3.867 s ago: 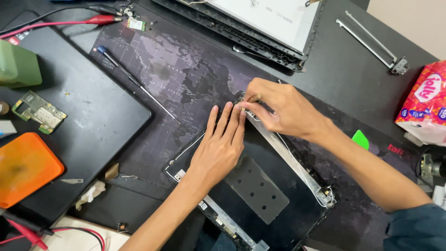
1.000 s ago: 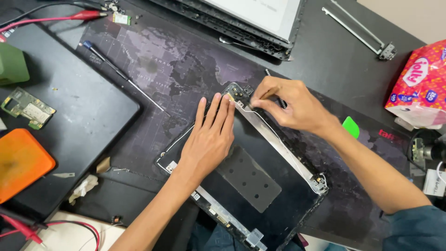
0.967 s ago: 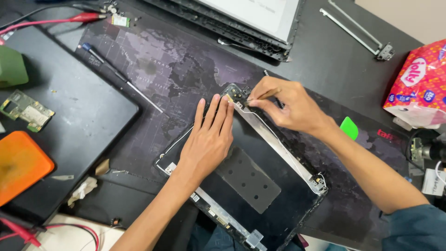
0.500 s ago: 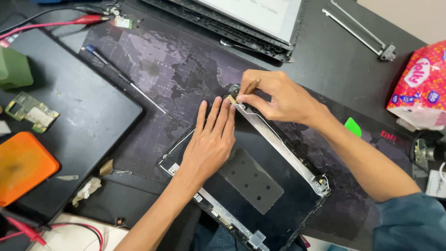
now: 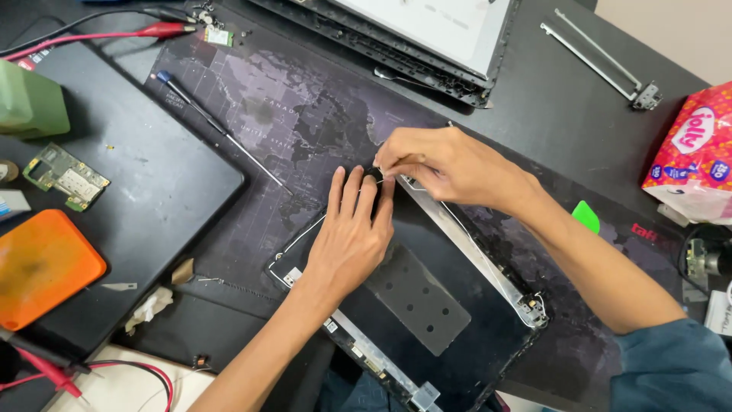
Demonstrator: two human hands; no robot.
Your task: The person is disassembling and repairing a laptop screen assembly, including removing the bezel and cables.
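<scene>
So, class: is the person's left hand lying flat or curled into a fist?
Flat. The left hand lies palm down, fingers straight and together, on the dark laptop lid panel.

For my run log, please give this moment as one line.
left hand: flat on black laptop lid | right hand: pinching at lid's top corner | screwdriver: lying apart on mat

A black rectangular laptop lid shell (image 5: 427, 305) lies on a dark map-printed desk mat (image 5: 282, 99) on the tabletop (image 5: 557, 99). A thin long screwdriver (image 5: 221, 130) lies on the mat to its left. Further left sits a closed black laptop (image 5: 137, 191), with an orange flat pad (image 5: 42, 267) at its near-left corner. A red patterned tissue pack (image 5: 694, 152) sits far right.
</scene>
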